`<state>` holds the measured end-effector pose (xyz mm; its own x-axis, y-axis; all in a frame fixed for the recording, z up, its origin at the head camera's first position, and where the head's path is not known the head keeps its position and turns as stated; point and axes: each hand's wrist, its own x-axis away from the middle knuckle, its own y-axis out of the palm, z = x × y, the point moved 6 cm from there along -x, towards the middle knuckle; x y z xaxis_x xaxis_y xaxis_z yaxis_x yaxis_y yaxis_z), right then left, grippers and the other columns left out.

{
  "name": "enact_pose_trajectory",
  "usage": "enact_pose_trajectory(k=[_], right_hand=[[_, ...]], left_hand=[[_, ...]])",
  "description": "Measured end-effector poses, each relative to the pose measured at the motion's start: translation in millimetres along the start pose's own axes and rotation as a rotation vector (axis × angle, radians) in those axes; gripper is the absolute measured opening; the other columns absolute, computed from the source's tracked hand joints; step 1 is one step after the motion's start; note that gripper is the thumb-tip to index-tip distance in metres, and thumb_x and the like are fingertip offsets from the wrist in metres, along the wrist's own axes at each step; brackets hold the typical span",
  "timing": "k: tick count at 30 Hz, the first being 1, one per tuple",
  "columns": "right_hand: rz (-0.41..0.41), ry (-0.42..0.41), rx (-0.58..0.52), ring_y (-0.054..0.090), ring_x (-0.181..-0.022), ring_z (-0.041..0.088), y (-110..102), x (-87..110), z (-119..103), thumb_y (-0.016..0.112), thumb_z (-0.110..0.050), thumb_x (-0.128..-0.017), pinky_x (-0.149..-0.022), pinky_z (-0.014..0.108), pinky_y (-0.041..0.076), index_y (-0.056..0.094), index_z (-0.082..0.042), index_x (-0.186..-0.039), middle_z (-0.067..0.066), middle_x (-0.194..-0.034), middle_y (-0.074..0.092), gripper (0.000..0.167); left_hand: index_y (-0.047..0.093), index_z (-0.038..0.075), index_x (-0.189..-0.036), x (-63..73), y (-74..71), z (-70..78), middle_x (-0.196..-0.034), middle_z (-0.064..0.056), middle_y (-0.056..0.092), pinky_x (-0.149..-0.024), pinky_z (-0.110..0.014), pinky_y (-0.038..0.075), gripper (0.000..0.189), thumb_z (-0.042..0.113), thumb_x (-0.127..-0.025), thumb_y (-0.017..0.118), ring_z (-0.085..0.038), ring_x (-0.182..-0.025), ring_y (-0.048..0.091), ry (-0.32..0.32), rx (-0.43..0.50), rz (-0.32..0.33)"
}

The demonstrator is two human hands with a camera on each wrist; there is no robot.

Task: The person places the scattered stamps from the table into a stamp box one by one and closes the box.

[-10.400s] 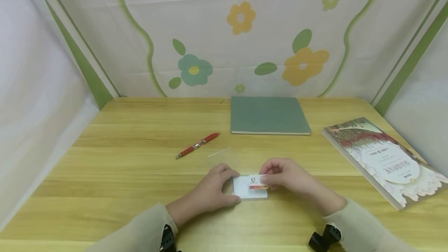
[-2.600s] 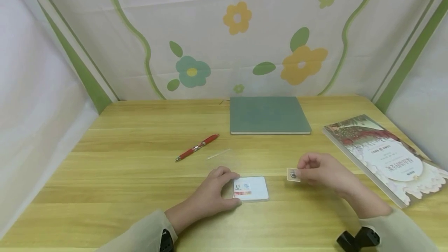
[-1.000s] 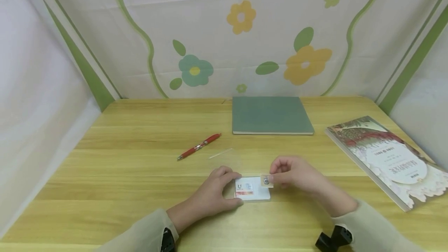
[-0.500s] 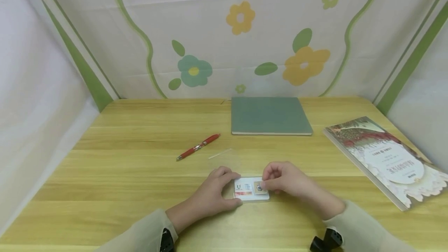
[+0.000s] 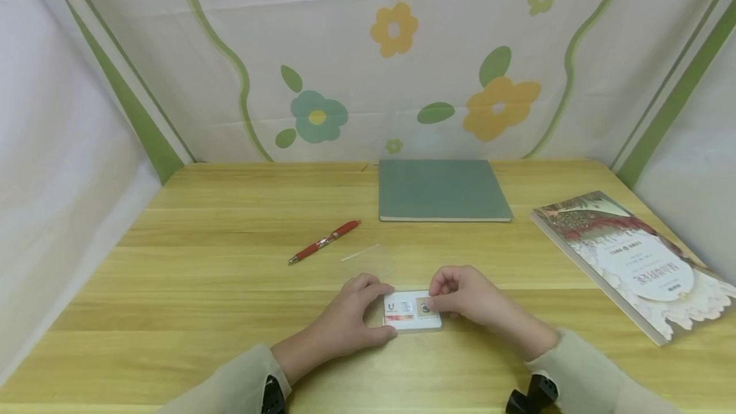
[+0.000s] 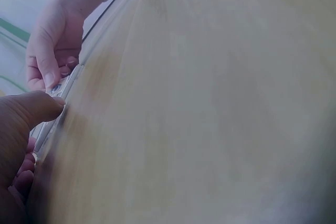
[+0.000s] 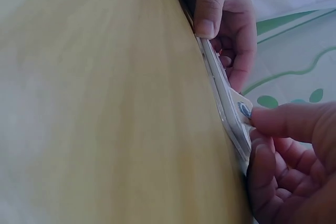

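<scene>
A thin white rectangular slab (image 5: 415, 325) with a clear edge lies on the wooden table in front of me. Its left half bears a white sticker (image 5: 398, 309) with a U-shaped mark and an orange-red band. My left hand (image 5: 346, 319) grips the slab's left end between thumb and fingers. With thumb and forefinger, my right hand (image 5: 471, 302) pinches a small square tan sticker (image 5: 423, 306) printed with a dark round figure. That sticker lies over the slab's right half, just right of the first one. In the right wrist view the square sticker (image 7: 242, 108) stands tilted up off the slab.
A red pen (image 5: 324, 243) lies beyond my left hand, with a clear sheet (image 5: 362, 260) close by. Farther back is a green notebook (image 5: 443, 189). At the right lies a book with a floral cover (image 5: 632, 267). Printed cloth hangs behind the table.
Earlier the right hand brought the white sticker, which now lies on the slab's left. It then carried the square sticker leftward onto the right half. The left hand keeps its grip.
</scene>
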<state>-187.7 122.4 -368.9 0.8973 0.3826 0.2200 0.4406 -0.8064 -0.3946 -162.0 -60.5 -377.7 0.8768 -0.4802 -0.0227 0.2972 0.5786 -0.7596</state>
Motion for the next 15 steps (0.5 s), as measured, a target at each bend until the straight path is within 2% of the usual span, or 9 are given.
enact_pose_trajectory(k=[15], right_hand=[[0.119, 0.008, 0.173, 0.048, -0.063, 0.015, 3.1, 0.8, -4.5, 0.072, -0.009, -0.075, -0.051, 0.023, 0.04, 0.058, -0.007, -0.076, 0.002, -0.068, 0.053, 0.014]], left_hand=[[0.057, 0.015, -0.122, 1.2, -1.3, 1.6, -0.115, 0.002, 0.048, -0.091, -0.035, 0.042, 0.055, 0.034, -0.074, 0.074, -0.015, -0.104, 0.043, 0.018, 0.008, 0.016]])
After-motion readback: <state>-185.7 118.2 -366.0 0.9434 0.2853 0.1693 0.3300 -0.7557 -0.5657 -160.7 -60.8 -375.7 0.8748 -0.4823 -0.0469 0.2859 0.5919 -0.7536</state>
